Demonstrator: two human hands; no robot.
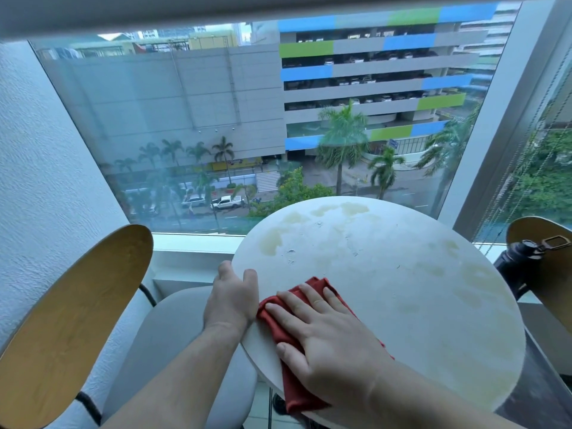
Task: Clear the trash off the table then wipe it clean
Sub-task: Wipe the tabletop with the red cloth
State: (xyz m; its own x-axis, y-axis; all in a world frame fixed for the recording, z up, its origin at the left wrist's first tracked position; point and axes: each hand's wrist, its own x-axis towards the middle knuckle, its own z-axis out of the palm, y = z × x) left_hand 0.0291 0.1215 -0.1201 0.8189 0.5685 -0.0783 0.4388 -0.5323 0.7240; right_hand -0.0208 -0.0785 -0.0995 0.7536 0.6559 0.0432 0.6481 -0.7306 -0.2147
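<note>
Right hand (pixel 325 329), fingers flat, presses folded red cloth (pixel 288 323) at 8 o'clock of round white table (pixel 387 305), cloth partly overhanging. Left hand (pixel 230 292) grips rim at 9 o'clock. Risks: edge pressure rocking table; yellowish stains (pixel 272 243) at 11 o'clock missed.

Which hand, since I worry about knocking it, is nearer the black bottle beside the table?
Right. The right hand presses the red cloth on the table, left of the black bottle past its right edge; the left hand grips the table's left rim, farther away.

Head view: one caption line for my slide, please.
Right hand presses red cloth on stained round white table; left hand grips its edge.
</note>
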